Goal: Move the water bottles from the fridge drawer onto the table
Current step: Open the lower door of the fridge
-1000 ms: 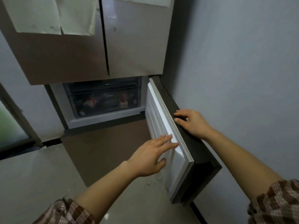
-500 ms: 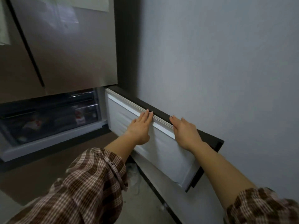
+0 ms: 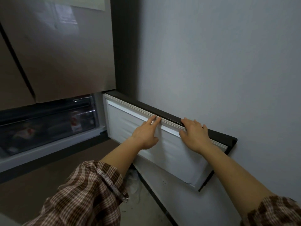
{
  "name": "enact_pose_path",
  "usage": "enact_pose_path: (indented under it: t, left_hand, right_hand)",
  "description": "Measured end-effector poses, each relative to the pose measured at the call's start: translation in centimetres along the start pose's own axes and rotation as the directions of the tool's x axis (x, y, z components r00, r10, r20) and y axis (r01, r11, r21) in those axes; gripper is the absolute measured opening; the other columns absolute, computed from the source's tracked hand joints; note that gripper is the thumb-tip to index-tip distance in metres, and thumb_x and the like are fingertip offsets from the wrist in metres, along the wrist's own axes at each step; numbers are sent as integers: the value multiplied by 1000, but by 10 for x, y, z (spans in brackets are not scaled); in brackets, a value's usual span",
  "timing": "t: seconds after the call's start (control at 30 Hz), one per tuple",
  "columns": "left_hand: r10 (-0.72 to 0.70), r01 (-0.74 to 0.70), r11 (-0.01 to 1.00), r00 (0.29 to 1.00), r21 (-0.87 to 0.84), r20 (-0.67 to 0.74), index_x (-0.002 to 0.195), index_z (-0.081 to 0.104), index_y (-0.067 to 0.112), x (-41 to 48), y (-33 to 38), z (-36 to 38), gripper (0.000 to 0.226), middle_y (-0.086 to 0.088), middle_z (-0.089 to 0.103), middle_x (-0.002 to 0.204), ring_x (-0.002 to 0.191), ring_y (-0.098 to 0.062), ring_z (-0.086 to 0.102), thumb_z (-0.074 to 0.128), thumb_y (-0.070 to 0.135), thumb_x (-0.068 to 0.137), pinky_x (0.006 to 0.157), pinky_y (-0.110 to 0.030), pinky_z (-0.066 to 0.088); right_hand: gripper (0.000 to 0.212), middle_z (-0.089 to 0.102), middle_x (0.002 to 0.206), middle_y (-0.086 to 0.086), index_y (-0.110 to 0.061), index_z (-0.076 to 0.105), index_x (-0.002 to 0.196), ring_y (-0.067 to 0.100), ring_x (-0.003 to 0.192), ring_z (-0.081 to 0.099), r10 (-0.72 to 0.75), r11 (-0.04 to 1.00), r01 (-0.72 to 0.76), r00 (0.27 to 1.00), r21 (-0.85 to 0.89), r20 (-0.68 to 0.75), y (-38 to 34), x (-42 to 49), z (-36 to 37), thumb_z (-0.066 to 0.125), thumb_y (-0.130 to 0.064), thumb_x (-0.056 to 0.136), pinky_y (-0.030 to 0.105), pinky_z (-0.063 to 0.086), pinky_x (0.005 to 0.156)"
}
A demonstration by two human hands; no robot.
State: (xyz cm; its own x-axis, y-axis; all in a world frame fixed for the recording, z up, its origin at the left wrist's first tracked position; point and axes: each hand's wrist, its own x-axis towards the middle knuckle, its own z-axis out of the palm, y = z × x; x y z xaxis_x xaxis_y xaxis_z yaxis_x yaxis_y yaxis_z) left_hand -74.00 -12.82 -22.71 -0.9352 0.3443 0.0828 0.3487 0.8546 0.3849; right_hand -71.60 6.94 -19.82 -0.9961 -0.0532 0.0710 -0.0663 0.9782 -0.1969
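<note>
The fridge's lower door (image 3: 171,154) stands swung open to the right, its white inner panel facing me and its dark top edge near the wall. My left hand (image 3: 145,134) lies flat on the white panel, fingertips at the door's seal. My right hand (image 3: 194,134) rests over the top edge, fingers on the dark rim. Behind the open door the clear fridge drawer (image 3: 48,126) shows at the left, with blurred red-and-white items inside. I cannot make out water bottles.
A grey wall (image 3: 219,62) runs close along the right, just behind the open door. The closed upper fridge doors (image 3: 61,46) fill the top left. Crumpled clear plastic (image 3: 133,181) lies on the floor below the door.
The view has swung right and closer to the door. My left hand moved up to the seal on the inner panel. My right hand stays on the top edge.
</note>
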Motion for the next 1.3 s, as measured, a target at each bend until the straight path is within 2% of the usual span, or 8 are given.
enact_pose_path:
  t: [0.23, 0.37, 0.53, 0.8, 0.93, 1.03, 1.2, 1.3]
  left_hand:
    - [-145, 146, 989, 987, 2, -70, 152, 12, 28, -25, -83, -27, 78, -3, 9, 161, 145, -27, 21, 57, 22, 89, 110, -45, 37]
    - [-279, 283, 959, 954, 17, -112, 149, 24, 22, -52, -153, -53, 70, -7, 20, 157, 142, -29, 26, 57, 23, 87, 110, -44, 36]
    - [-498, 490, 867, 863, -91, -91, 146, 31, 19, -94, -249, -73, 61, -9, 35, 146, 132, -28, 37, 55, 22, 90, 105, -39, 38]
    - [-797, 673, 533, 604, -514, -36, 142, 39, 9, -150, -391, -77, 52, -15, 47, 142, 124, -32, 50, 55, 20, 94, 97, -36, 42]
    - [-917, 497, 128, 389, -858, 88, 114, 59, 5, -143, -434, -90, 26, -21, 59, 107, 109, -35, 55, 53, 22, 95, 80, -40, 48]
    - [-928, 343, -74, 320, -936, 191, 115, 58, 12, -134, -458, -98, 31, -14, 58, 122, 114, -33, 55, 59, 32, 91, 79, -38, 48]
    - [-836, 16, -318, 466, -948, 289, 103, 59, 17, -130, -480, -102, 25, -8, 56, 128, 120, -27, 52, 38, 31, 101, 105, -40, 38]
    - [-838, -191, -400, 473, -896, 273, 101, 61, 14, -130, -496, -103, 24, -17, 60, 127, 118, -36, 57, 43, 30, 100, 104, -42, 43]
  right_hand:
    - [35, 60, 123, 10, -7, 56, 125, 28, 116, 53, -239, 960, 262, 951, 103, -196, -83, 39, 25, 50, -27, 96, 42, 41, 100]
    - [34, 60, 126, 7, -11, 56, 125, 24, 120, 52, -352, 923, 372, 919, 97, -178, -161, 63, 57, 48, -28, 97, 38, 36, 103]
    - [37, 55, 131, 6, -13, 52, 128, 24, 127, 44, -402, 906, 400, 916, 139, -20, -259, 94, 106, 46, -33, 97, 36, 31, 101]
    - [43, 57, 130, 7, -14, 56, 124, 28, 124, 48, -358, 903, 263, 897, 339, 258, -394, 138, 175, 49, -46, 95, 43, 38, 101]
    - [62, 53, 137, 9, -10, 49, 134, 30, 127, 48, -306, 867, 97, 878, 489, 368, -440, 162, 209, 51, -54, 92, 45, 40, 105]
    - [59, 55, 134, 13, -5, 51, 131, 30, 117, 53, -234, 741, -137, 864, 657, 445, -468, 182, 227, 52, -50, 93, 39, 43, 102]
    - [40, 62, 116, 22, -5, 59, 114, 34, 105, 60, -53, 463, -494, 813, 736, 580, -492, 202, 239, 46, -39, 99, 46, 48, 90]
    - [31, 63, 98, 15, -5, 57, 112, 30, 88, 62, -50, 28, -644, 763, 764, 645, -496, 210, 246, 38, -28, 103, 43, 52, 71]
